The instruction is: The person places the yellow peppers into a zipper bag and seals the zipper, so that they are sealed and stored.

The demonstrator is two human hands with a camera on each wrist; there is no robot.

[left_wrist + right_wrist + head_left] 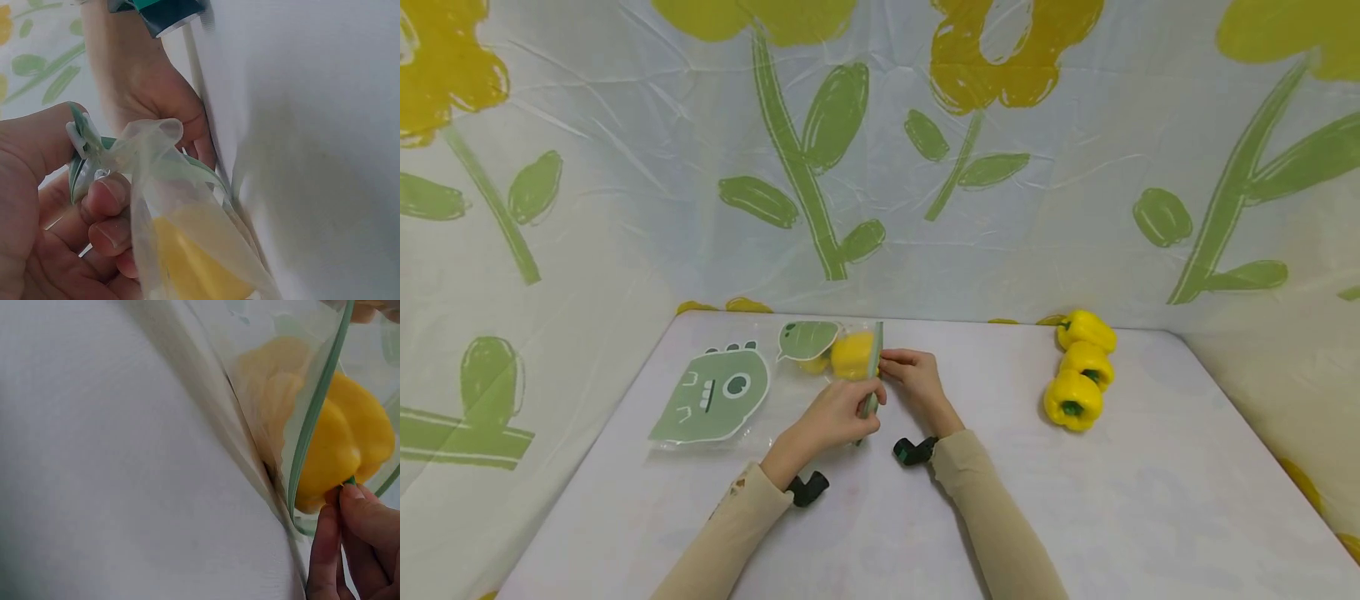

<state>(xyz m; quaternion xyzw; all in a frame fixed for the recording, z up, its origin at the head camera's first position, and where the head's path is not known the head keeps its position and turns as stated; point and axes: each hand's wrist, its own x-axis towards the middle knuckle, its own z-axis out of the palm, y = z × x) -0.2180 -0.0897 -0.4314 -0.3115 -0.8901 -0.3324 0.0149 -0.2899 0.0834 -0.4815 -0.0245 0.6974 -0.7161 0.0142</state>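
Note:
A clear zip bag (pixel 784 392) with green monster prints lies on its side. My left hand (pixel 837 414) pinches its green zip edge between curled fingers and thumb, holding the mouth up. A yellow bell pepper (pixel 350 428) sits in the bag's open mouth, partly behind the green strip. My right hand (pixel 919 379) pinches this pepper's short green stem with thumb and fingers, as the right wrist view shows. Deeper in the bag, another yellow shape (pixel 275 369) shows blurred through the film. In the left wrist view, yellow shows through the bag below my left fingers.
Three yellow bell peppers stand in a row on the right of the white table (pixel 1157 483): a far one (pixel 1086 332), a middle one (pixel 1086 363) and a near one (pixel 1073 401). A flower-printed cloth (pixel 895 275) rises behind the table. Black devices (pixel 913 452) sit at both wrists.

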